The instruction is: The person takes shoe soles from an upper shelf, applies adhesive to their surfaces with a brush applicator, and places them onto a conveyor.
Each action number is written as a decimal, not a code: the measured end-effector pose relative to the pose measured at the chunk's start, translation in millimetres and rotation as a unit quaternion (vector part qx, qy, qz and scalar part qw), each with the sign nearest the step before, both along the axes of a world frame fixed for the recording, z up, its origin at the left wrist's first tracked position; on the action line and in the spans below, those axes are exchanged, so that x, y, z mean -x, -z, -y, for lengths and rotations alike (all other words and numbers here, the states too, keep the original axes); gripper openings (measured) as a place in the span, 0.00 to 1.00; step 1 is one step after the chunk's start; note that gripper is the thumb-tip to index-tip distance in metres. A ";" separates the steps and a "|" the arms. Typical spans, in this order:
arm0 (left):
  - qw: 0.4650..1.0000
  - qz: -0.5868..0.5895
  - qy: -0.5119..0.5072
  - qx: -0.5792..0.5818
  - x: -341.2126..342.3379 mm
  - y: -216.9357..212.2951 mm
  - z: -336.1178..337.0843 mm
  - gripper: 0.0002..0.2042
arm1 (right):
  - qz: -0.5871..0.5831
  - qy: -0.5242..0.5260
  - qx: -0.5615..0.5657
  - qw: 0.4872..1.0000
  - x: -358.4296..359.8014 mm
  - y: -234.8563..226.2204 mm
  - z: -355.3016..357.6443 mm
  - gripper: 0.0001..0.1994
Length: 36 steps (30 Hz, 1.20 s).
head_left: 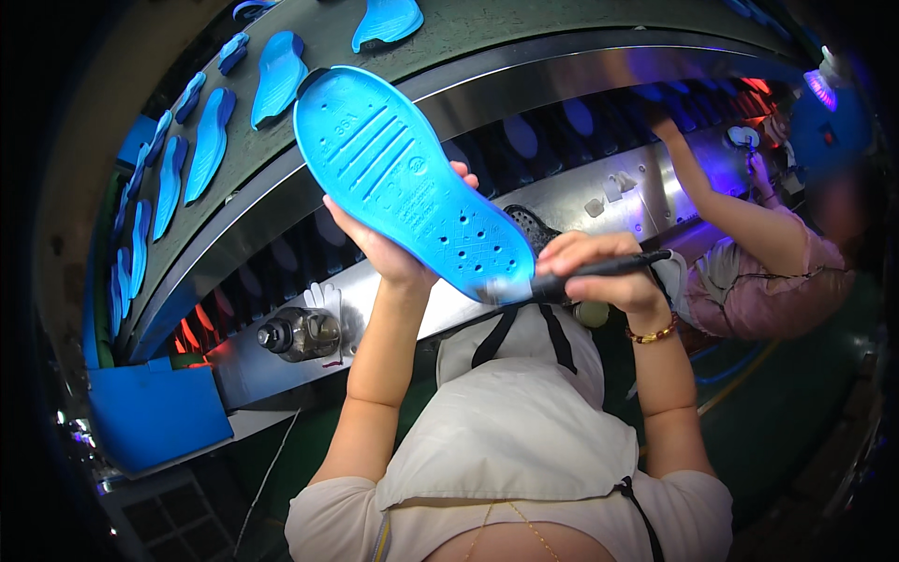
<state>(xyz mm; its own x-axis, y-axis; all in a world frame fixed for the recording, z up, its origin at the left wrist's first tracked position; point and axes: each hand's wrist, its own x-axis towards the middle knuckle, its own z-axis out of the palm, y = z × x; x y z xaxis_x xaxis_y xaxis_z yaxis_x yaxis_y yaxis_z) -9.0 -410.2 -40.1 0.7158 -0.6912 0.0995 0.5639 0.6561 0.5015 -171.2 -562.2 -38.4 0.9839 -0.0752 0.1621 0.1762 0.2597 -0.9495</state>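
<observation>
Brushwork seems my present step, with my left grip point(389, 255) clasping the blue sole point(393, 187) near the table point(245, 375), my right grip point(607, 255) pinching the brush point(549, 287) at the sole's near end, the next stroke needing steadiness.

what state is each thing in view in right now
Bright blue moulded shoe sole: held in the left hand, patterned face toward the camera
Black-handled brush: gripped in the right hand, bristles against the sole's narrower end
Dark translucent bottle: black cap on
Other blue shoe soles: lying on the dark green belt
Purple lamp: lit
</observation>
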 end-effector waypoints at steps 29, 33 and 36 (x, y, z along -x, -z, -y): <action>0.814 0.100 0.453 -0.350 -6.2 4.7 -12.2 0.31 | 0.093 -0.209 0.340 0.912 -4.1 -47.1 26.9 0.07; 0.851 -0.003 0.399 -0.341 -7.6 12.0 -19.1 0.31 | 0.071 -0.126 0.329 0.933 -8.0 -40.9 33.3 0.10; 0.842 0.031 0.405 -0.355 -13.9 13.6 -22.9 0.32 | 0.049 -0.156 0.327 0.931 0.7 -28.7 30.1 0.09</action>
<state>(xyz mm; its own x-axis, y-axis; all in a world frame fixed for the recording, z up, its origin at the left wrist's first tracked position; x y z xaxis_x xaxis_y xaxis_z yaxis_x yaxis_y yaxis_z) 4.9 -387.3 -53.7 -0.0107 -0.8513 -0.5246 0.6410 -0.4084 0.6498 -171.9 -592.3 -9.7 0.9194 0.3584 0.1619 0.2823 -0.3148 -0.9062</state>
